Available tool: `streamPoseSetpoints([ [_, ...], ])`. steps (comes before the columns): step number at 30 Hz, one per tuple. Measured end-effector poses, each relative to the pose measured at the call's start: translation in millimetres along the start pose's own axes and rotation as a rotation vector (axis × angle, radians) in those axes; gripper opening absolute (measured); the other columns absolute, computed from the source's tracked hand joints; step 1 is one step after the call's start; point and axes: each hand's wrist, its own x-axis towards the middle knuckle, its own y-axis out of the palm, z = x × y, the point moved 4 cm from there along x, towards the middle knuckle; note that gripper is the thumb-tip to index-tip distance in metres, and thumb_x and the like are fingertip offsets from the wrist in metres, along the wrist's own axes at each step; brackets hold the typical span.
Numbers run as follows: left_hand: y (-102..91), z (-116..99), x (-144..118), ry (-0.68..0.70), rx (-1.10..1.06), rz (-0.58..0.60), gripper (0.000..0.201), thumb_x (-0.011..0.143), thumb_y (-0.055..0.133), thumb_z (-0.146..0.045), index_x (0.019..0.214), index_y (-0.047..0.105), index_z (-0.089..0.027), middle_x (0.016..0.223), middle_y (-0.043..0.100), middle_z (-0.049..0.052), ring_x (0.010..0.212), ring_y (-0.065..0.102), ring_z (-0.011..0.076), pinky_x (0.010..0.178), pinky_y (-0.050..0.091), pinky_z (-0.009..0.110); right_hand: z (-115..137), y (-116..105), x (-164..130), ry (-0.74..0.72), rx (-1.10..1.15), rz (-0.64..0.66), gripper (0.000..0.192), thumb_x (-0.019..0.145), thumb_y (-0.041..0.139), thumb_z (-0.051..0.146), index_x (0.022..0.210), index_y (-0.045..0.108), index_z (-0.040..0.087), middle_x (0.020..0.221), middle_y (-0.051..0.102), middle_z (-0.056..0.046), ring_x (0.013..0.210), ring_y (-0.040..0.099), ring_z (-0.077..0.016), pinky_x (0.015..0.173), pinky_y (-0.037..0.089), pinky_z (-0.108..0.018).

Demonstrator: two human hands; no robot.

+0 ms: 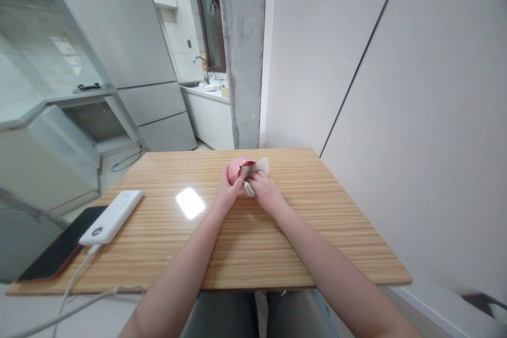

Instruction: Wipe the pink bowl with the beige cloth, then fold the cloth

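Now, left hand (226,193): your fingers grip the pink bowl (236,169), frame centre.
Right hand (266,190): your fingers clutch the cloth (255,170) against the bowl.
Bench (317,232): power bank (111,216), lower left.

Both hands are working at mid-table (301,243): the left hand (226,194) is gripping a pink cup (236,168), the right hand (265,191) is pressing a white cloth (255,170) against it. A power bank (112,216) is lying on a phone (59,248) at left.
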Motion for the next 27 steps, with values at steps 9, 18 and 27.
streamPoseSetpoints([
  [9, 8.2, -4, -12, 0.015, -0.053, -0.05, 0.066, 0.077, 0.06, -0.039, 0.133, 0.031, -0.018, 0.117, 0.06, 0.011, 0.106, 0.059, 0.0214, 0.091, 0.047, 0.035, 4, 8, 0, 0.025, 0.054, 0.0, 0.016, 0.081, 0.057, 0.012, 0.095, 0.065, 0.015, 0.096, 0.063, -0.007, 0.099, 0.047, -0.0195, 0.083, 0.043, -0.03],
  [18, -4.2, -13, -11, 0.086, 0.062, -0.007, 0.073, 0.075, 0.061, -0.04, 0.138, 0.03, -0.019, 0.111, 0.062, 0.011, 0.099, 0.062, 0.024, 0.087, 0.048, 0.038, 5, 2, -4, -0.022, -0.082, 0.007, 0.019, 0.091, 0.049, 0.021, 0.098, 0.065, 0.018, 0.102, 0.063, -0.009, 0.101, 0.048, -0.021, 0.083, 0.041, -0.035],
  [27, -10.4, -8, -1, 0.029, 0.053, -0.033, 0.048, 0.077, 0.058, -0.035, 0.121, 0.05, -0.017, 0.116, 0.06, 0.01, 0.11, 0.057, 0.0239, 0.097, 0.042, 0.039, 6, 5, -1, -0.108, -0.014, 0.038, 0.021, 0.087, 0.053, 0.018, 0.105, 0.063, 0.019, 0.109, 0.06, -0.009, 0.106, 0.046, -0.0199, 0.084, 0.041, -0.033],
])
